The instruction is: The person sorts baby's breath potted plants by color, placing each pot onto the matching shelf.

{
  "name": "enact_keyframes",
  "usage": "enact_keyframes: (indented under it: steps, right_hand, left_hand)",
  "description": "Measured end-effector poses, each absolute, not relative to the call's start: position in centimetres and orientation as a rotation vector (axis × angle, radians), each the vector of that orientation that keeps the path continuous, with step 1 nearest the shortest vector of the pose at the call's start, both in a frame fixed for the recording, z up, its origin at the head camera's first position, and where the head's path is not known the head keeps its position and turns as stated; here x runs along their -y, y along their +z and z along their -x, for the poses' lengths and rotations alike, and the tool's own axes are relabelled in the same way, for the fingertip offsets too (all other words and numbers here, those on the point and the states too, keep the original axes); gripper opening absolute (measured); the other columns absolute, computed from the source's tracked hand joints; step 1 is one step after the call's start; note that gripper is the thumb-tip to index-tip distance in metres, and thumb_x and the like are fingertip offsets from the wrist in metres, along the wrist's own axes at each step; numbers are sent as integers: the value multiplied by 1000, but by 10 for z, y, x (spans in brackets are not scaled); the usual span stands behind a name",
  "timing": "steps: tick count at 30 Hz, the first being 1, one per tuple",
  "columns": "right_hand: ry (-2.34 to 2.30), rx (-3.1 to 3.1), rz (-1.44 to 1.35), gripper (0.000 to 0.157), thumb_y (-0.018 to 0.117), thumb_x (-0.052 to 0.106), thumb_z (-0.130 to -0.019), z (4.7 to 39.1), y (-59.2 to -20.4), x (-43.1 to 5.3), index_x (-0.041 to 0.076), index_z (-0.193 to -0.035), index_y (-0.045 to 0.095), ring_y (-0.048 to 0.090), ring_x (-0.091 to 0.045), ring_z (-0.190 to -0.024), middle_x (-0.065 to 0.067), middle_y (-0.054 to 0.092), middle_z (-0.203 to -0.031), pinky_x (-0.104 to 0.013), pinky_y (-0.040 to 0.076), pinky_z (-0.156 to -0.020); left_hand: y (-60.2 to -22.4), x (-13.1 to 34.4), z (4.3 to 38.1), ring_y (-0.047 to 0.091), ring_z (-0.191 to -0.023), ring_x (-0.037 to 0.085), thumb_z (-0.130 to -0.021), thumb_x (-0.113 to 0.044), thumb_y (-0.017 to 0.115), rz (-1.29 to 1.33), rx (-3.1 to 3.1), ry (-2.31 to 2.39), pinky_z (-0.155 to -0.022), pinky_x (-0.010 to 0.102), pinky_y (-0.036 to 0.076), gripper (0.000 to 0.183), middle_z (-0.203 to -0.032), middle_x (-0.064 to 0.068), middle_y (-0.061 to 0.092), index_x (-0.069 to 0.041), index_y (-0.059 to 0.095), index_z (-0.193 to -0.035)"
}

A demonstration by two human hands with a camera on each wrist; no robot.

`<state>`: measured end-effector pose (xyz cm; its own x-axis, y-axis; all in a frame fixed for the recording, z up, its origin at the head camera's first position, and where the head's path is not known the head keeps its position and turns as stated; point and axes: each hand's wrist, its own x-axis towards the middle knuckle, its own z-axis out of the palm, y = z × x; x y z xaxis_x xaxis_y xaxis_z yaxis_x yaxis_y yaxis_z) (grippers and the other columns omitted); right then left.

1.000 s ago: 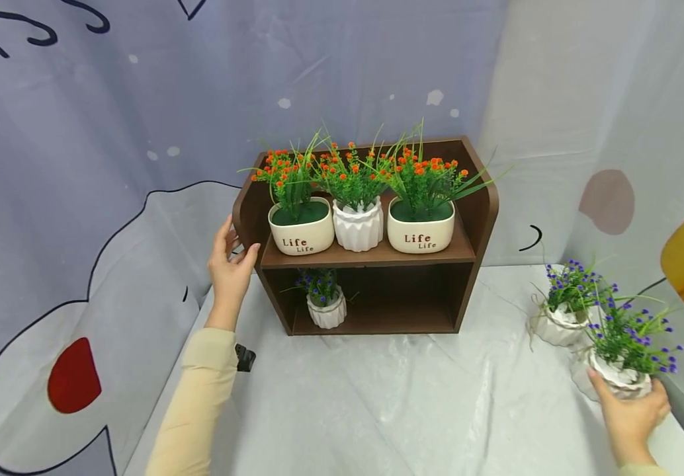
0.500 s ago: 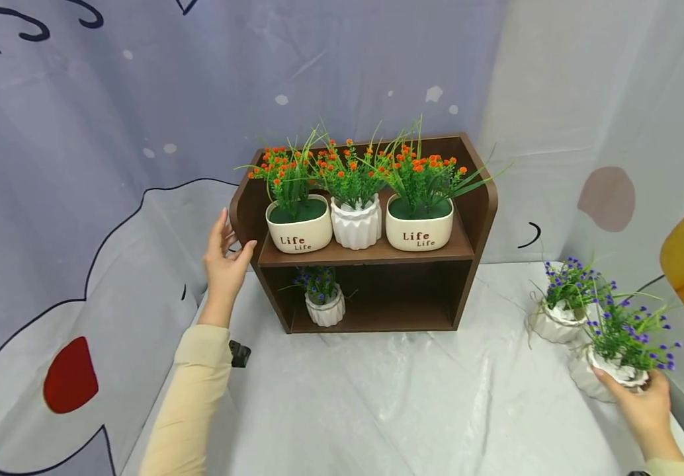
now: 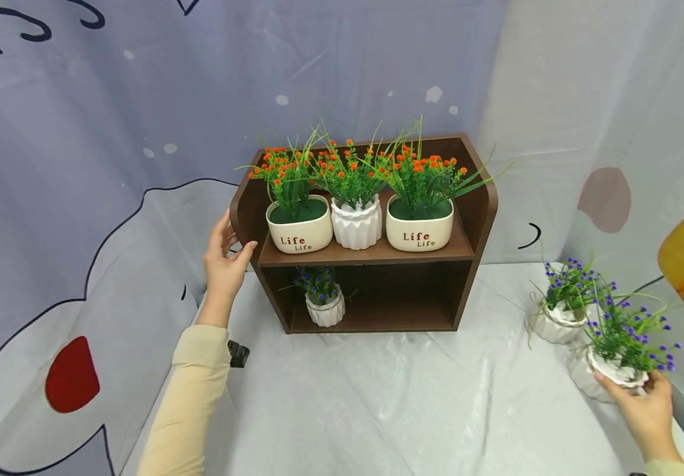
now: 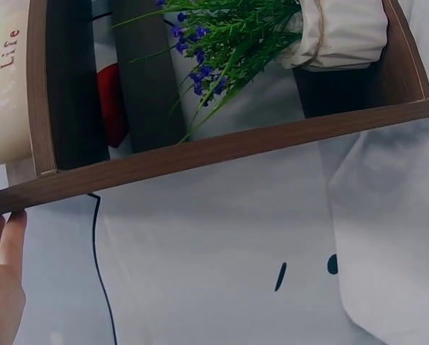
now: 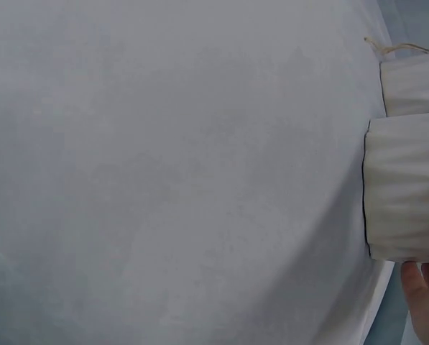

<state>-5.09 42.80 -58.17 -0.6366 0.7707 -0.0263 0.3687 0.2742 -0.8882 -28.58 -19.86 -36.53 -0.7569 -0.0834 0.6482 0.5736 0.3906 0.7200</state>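
Note:
My left hand (image 3: 225, 268) touches the outer left side of a brown two-tier wooden shelf (image 3: 367, 259), its thumb by the front edge. In the left wrist view, the fingers (image 4: 11, 237) meet the edge of the side panel. At the far right, my right hand (image 3: 645, 411) holds a white ribbed pot of purple artificial flowers (image 3: 586, 375), thumb on the near side and fingers round the right. That pot stands on the table; the right wrist view shows only part of the fingers (image 5: 413, 280) against it. Behind it sits a second purple-flowered pot (image 3: 558, 327), tied with twine.
On the upper tier, a white ribbed pot (image 3: 356, 228) stands between two cream "Life" planters (image 3: 299, 231), all with orange flowers. One small purple-flowered pot (image 3: 326, 309) is on the lower tier, at left. White cloth covers the table (image 3: 378, 396); a printed curtain (image 3: 372, 66) hangs behind.
My right hand has shifted slightly on the pot, its wrist swinging right. The pot and the shelf stay where they were; my left hand remains at the shelf's side.

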Motion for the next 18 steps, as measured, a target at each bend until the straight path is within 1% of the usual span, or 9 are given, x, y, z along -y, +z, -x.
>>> enact_keyframes:
  steps: [1,3,5,7,9,11,13,16,18]
  right_hand:
    - [1310,2139,1041,60,81,22,-74,51,-582,-428,22,-123,46,39,11,-88,17,46,-98,-3,32,-78]
    - [1280,2156,1072,68,81,23,-74,51,-583,-428,13,-131,45,42,5,-90,7,51,-106,-8,34,-83]
    - [1248,2180,1098,78,79,24,-75,53,-583,-428,3,-139,39,45,-10,-98,-9,52,-118,-17,36,-93]
    - [1220,2198,1109,84,78,25,-76,53,-583,-428,-2,-142,33,43,-24,-105,-22,46,-128,-24,36,-98]
    - [1198,2196,1102,85,78,23,-75,53,-584,-428,-5,-142,33,39,-34,-107,-27,45,-129,-25,36,-97]
    - [1179,2178,1090,83,79,21,-74,52,-585,-427,-6,-139,35,39,-35,-104,-27,46,-125,-22,36,-90]
    - [1150,2164,1070,82,80,19,-72,51,-585,-425,-8,-136,37,39,-35,-101,-26,47,-121,-19,34,-86]
    - [1108,2153,1015,78,80,15,-70,50,-585,-421,-10,-131,39,39,-35,-99,-25,48,-117,-17,32,-83]
    - [1091,2149,986,76,81,14,-69,49,-584,-418,-10,-129,41,41,-28,-97,-24,49,-114,-16,31,-82]
  left_hand:
    - [-365,199,286,58,-108,26,-84,3,68,418,2051,-1406,-76,7,48,67,-127,20,56,-12,42,-143]
    - [-364,199,285,58,-109,30,-84,3,68,422,2066,-1419,-75,6,48,67,-128,21,55,-12,41,-144]
    - [-363,200,286,57,-110,30,-84,3,67,418,2077,-1436,-75,5,47,68,-129,20,55,-12,41,-144]
    - [-362,201,286,57,-110,30,-83,4,67,412,2083,-1451,-74,5,47,68,-129,21,54,-11,40,-144]
    - [-362,201,286,57,-110,31,-83,6,67,410,2083,-1466,-74,5,47,68,-130,23,53,-8,40,-144]
    - [-361,201,286,57,-110,31,-83,8,66,416,2080,-1473,-74,5,47,67,-130,24,52,-5,40,-143]
    - [-362,201,287,58,-108,24,-82,10,66,430,2072,-1484,-73,5,47,67,-130,26,52,-3,40,-142]
    - [-362,203,287,58,-102,7,-81,12,66,461,2054,-1501,-72,5,48,67,-128,27,53,-2,42,-141]
    - [-362,204,288,57,-97,-2,-80,12,67,477,2043,-1512,-72,6,49,66,-127,26,54,-3,43,-140]
